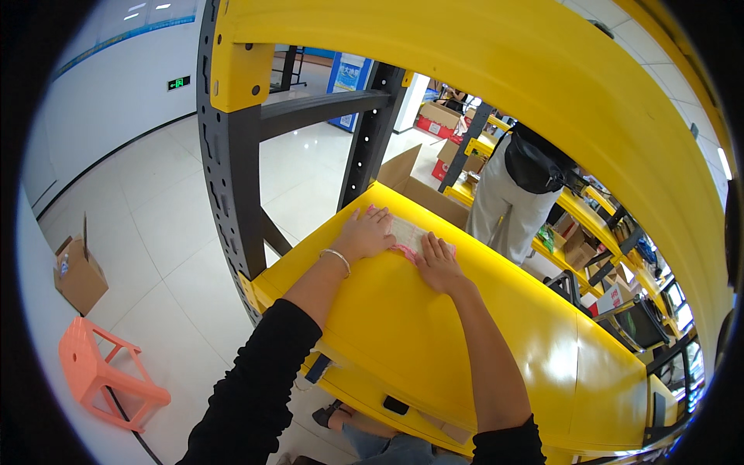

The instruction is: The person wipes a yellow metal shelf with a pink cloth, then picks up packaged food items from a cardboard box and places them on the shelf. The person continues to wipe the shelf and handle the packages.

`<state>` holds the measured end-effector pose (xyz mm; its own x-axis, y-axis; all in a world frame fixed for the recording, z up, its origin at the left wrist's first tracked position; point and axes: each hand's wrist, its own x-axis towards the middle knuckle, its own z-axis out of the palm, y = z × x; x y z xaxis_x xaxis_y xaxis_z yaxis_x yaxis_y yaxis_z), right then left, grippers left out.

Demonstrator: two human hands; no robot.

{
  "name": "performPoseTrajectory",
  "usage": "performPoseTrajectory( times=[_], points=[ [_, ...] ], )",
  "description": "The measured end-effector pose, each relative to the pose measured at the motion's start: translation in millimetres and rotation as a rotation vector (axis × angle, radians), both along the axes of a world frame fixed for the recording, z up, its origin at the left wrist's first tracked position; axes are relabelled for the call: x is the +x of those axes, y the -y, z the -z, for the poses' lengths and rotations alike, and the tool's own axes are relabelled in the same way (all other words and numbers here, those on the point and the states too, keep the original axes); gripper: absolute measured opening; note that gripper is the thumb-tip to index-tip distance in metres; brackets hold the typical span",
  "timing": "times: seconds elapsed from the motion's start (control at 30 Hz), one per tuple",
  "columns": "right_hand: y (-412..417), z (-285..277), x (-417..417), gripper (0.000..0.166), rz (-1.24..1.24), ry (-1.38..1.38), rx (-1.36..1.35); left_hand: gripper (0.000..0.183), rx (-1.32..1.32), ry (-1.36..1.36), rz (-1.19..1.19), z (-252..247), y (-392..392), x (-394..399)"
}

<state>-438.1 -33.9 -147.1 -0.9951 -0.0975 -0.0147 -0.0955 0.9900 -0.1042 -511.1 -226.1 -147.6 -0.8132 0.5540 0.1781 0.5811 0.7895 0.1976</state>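
Note:
A pale cream cloth (408,235) with pink edging lies flat on the yellow metal shelf (401,308), close to its far edge. My left hand (367,233) presses palm down on the cloth's left end, fingers slightly spread. On the right end rests my right hand (440,264), also palm down, its fingertips over the fabric. Between the two hands the middle of the cloth shows, with faint pink lines across it. Both ends are partly hidden under my fingers.
A dark perforated upright (232,174) stands left of the shelf, and a yellow beam (442,40) crosses above. Behind the shelf are an open cardboard box (433,197) and a standing person (517,186). A black phone-like object (396,405) lies below; a pink plastic stool (110,372) stands left.

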Motion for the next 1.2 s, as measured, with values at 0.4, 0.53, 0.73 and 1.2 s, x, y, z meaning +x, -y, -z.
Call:
performPoseTrajectory(
  times=[0.4, 0.53, 0.73, 1.2],
  points=[
    [3.9, -3.5, -2.0, 0.061, 0.031, 0.001, -0.031, 0.024, 0.201, -0.365, -0.01, -8.9, -5.9, 8.5],
    [-1.2, -1.6, -9.2, 0.061, 0.045, -0.013, -0.014, 0.024, 0.218, -0.297, -0.084, -11.5, -14.1, 8.6],
    [2.1, 4.5, -21.0, 0.061, 0.051, -0.046, 0.005, 0.027, 0.271, -0.453, -0.076, 3.9, -12.1, 6.5],
    [-1.2, 3.6, -29.0, 0.061, 0.029, -0.129, -0.036, 0.036, 0.205, -0.353, -0.138, 7.6, -16.3, 7.3]
  ],
)
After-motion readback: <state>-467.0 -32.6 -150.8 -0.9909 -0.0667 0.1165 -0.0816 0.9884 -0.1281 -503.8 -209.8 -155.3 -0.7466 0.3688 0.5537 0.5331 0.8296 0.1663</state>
